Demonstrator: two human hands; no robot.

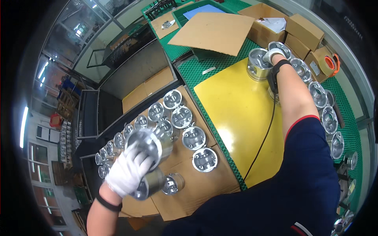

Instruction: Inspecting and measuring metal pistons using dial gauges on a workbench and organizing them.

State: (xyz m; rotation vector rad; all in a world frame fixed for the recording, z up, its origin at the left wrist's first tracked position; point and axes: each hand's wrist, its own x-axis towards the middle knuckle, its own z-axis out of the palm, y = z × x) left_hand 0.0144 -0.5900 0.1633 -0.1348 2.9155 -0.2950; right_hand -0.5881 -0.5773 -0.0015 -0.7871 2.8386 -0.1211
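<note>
My left hand (128, 172), in a white glove, has its fingers wrapped on the side of a metal piston (157, 147), raised above the cardboard and smeared by motion. Just under that hand another piston (151, 185) shows, partly hidden; whether it touches the glove I cannot tell. Far to the right, my gloved right hand (273, 54) reaches to a piston (258, 70) at the far edge of the yellow sheet (232, 114). Its fingers curl at the piston's rim, their tips partly hidden. A second piston (284, 48) stands just behind that hand.
Several upright pistons (193, 137) fill the cardboard-lined surface (204, 185) at left. More pistons (329, 120) line the green mat's right side. A cardboard sheet (214, 31) and open boxes (264, 33) lie at the back. A black cable (262, 143) hangs from my right wrist.
</note>
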